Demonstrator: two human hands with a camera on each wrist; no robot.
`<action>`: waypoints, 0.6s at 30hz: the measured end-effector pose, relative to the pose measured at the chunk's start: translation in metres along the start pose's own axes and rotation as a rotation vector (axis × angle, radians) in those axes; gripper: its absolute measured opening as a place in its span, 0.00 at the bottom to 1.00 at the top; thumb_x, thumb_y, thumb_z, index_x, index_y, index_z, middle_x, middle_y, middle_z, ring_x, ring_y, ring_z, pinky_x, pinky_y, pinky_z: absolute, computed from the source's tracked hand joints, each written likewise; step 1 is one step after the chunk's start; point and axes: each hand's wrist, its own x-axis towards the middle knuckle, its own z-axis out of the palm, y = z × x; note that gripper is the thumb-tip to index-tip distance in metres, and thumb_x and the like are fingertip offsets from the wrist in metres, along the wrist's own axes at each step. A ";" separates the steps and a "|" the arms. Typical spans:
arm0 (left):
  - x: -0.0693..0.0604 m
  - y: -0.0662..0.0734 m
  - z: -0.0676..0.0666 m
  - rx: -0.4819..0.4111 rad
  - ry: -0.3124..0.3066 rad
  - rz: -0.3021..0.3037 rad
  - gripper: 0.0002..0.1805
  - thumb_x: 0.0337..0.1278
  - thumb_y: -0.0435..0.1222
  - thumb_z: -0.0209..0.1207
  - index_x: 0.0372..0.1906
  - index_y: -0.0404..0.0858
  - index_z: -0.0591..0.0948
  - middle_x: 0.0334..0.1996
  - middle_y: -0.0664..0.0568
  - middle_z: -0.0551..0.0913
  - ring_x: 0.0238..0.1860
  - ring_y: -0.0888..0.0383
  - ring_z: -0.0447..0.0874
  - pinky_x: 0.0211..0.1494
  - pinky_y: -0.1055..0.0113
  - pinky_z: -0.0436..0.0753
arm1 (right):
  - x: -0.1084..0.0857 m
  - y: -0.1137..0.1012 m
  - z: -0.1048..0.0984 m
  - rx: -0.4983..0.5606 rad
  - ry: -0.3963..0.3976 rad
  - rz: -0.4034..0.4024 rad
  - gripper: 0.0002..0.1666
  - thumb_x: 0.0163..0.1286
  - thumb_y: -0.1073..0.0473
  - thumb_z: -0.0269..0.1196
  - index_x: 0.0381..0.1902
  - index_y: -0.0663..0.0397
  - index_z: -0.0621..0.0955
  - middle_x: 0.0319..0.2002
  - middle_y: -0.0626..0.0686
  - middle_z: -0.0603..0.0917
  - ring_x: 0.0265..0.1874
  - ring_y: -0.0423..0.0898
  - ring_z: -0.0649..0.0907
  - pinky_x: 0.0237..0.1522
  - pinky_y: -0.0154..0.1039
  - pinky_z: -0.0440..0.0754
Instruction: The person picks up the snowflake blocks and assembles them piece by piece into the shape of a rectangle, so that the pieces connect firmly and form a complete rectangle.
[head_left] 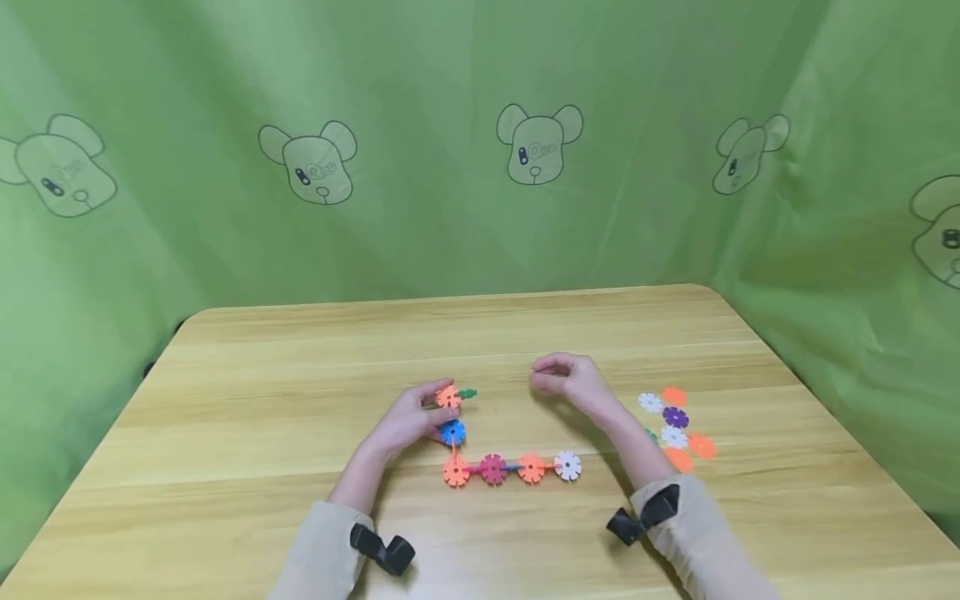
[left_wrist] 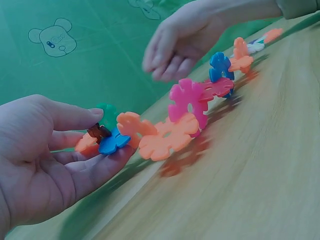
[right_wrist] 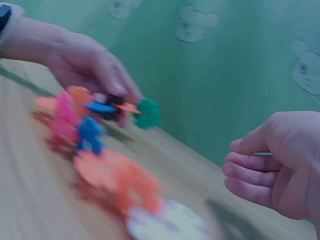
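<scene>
An L-shaped chain of notched plastic discs stands on the table, with a white disc (head_left: 567, 466) at its right end and a pink disc (left_wrist: 188, 106) along its run. My left hand (head_left: 408, 419) grips the chain's far left part, its thumb and fingers around a blue disc (left_wrist: 114, 142) and a dark brown one (left_wrist: 99, 132). A green disc (right_wrist: 147, 114) sticks out at that end, beside an orange disc (head_left: 448, 397). My right hand (head_left: 576, 385) is raised to the right of the chain, fingers loosely bent, with nothing visible in it (right_wrist: 280, 165).
Loose discs lie at the right of the wooden table (head_left: 247, 417): several orange and white ones, a purple one (head_left: 675, 417) and a green one partly hidden by my right forearm. A green curtain (head_left: 427, 225) with bear-head drawings hangs behind and beside the table.
</scene>
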 end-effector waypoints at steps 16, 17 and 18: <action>0.002 -0.004 -0.004 0.017 0.000 0.017 0.32 0.59 0.31 0.57 0.67 0.33 0.62 0.60 0.33 0.67 0.28 0.58 0.79 0.32 0.63 0.81 | -0.044 0.043 -0.120 -0.272 0.128 0.154 0.33 0.66 0.51 0.60 0.59 0.71 0.70 0.49 0.64 0.77 0.36 0.42 0.78 0.36 0.35 0.77; 0.002 -0.004 -0.004 0.021 0.000 0.016 0.31 0.59 0.31 0.57 0.67 0.33 0.62 0.60 0.33 0.67 0.28 0.58 0.79 0.32 0.63 0.81 | -0.045 0.045 -0.123 -0.305 0.120 0.160 0.33 0.65 0.51 0.61 0.58 0.71 0.70 0.48 0.64 0.78 0.36 0.42 0.78 0.36 0.35 0.77; 0.002 -0.004 -0.003 0.023 -0.001 0.015 0.31 0.59 0.31 0.57 0.67 0.33 0.62 0.60 0.33 0.67 0.28 0.58 0.79 0.32 0.63 0.81 | -0.046 0.046 -0.126 -0.328 0.109 0.167 0.32 0.65 0.52 0.61 0.57 0.72 0.71 0.47 0.65 0.78 0.35 0.44 0.78 0.35 0.36 0.77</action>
